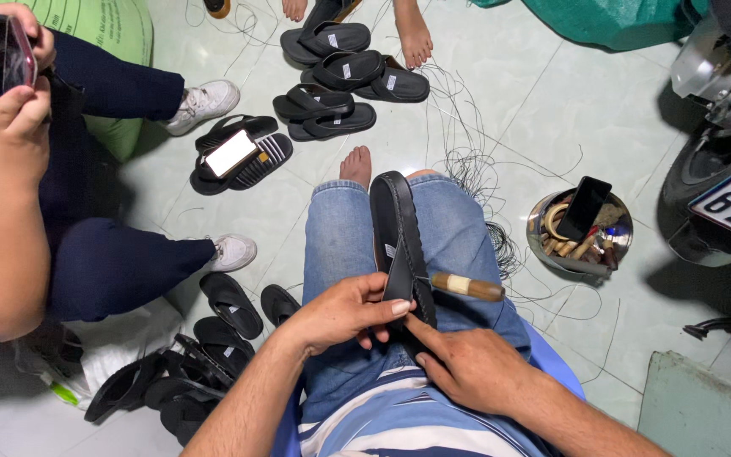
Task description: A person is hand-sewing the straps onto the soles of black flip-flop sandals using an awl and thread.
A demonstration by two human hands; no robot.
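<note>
A black sandal sole (397,228) lies lengthwise on my jeans-clad thigh, its edge stitched with dark thread. My left hand (342,313) grips the near end of the sole, thumb on top. My right hand (467,364) pinches the sole's near edge from below with its fingertips. A wooden-handled awl (465,287) sticks out sideways from the sole's right edge, just above my right hand.
Pairs of black sandals (340,76) lie on the tiled floor ahead, more at lower left (205,338). A person at left holds a phone (14,51). A metal bowl (581,233) with tools and a phone sits at right, beside loose thread and a motorbike (721,127).
</note>
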